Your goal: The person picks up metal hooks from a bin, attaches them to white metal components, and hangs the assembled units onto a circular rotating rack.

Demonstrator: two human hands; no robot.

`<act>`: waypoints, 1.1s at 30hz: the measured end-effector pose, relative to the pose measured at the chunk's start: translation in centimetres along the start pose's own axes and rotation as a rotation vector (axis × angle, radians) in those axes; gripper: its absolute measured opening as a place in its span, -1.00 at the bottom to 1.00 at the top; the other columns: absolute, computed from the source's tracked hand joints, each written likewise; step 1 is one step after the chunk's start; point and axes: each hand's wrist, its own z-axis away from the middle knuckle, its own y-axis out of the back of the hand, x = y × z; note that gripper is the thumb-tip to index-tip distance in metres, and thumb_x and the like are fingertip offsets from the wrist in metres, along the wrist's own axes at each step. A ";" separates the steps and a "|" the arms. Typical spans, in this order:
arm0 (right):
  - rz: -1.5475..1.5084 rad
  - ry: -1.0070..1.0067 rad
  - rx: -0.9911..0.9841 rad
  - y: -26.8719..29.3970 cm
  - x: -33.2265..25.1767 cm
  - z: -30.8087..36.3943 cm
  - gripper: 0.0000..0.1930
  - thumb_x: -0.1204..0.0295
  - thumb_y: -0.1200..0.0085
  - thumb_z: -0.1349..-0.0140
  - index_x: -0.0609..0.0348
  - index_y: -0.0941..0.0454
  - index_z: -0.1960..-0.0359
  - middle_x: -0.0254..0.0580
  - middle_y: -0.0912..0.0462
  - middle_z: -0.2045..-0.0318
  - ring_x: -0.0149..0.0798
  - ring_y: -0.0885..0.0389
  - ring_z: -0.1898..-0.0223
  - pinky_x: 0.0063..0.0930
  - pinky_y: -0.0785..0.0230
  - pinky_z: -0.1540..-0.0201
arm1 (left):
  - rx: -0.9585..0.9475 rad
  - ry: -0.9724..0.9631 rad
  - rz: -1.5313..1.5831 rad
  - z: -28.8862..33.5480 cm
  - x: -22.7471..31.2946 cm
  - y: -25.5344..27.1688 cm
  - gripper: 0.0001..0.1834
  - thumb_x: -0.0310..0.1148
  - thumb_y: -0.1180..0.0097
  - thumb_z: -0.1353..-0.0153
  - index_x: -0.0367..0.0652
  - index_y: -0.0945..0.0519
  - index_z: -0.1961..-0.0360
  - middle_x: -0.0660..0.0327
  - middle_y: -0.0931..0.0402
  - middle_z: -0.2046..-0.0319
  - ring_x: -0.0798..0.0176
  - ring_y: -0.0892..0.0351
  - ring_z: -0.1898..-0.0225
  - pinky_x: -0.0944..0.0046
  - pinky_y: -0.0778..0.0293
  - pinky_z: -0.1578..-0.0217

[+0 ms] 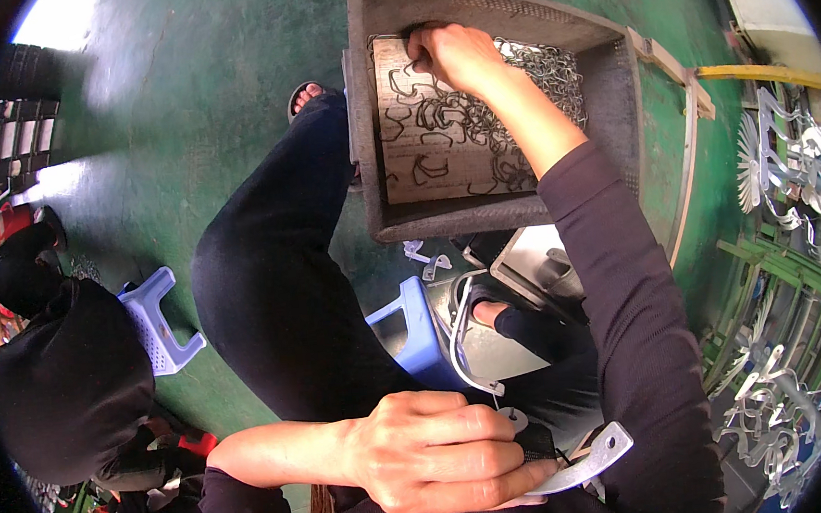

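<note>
My left hand is closed at the front of my body, fingers wrapped round a silvery curved metal bracket with a hole in its end. Just above its knuckles hangs another thin curved metal strip; whether the hand holds that too I cannot tell. Far ahead, my right hand reaches into a grey plastic crate, fingers curled together at its far left part. Bent wire hooks lie heaped beside that hand, others scattered on a cardboard sheet. My fingers hide what they pinch.
A blue plastic stool stands below the crate, near a loose metal bracket. At left, a person in black sits bent over beside another blue stool. Metal brackets hang on a green rack at right.
</note>
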 end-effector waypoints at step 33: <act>-1.612 -0.253 0.258 12.5 -6.4 20.7 -0.82 0.53 -0.02 -0.13 0.33 -0.49 0.23 -0.20 -0.56 0.36 -0.36 -0.61 0.38 -0.57 -0.53 0.28 | -0.003 0.011 -0.173 1.6 4.6 -1.5 -0.70 -0.45 -0.41 0.29 -0.25 -0.64 0.42 0.24 -0.47 0.59 0.29 -0.48 0.58 0.37 -0.40 0.56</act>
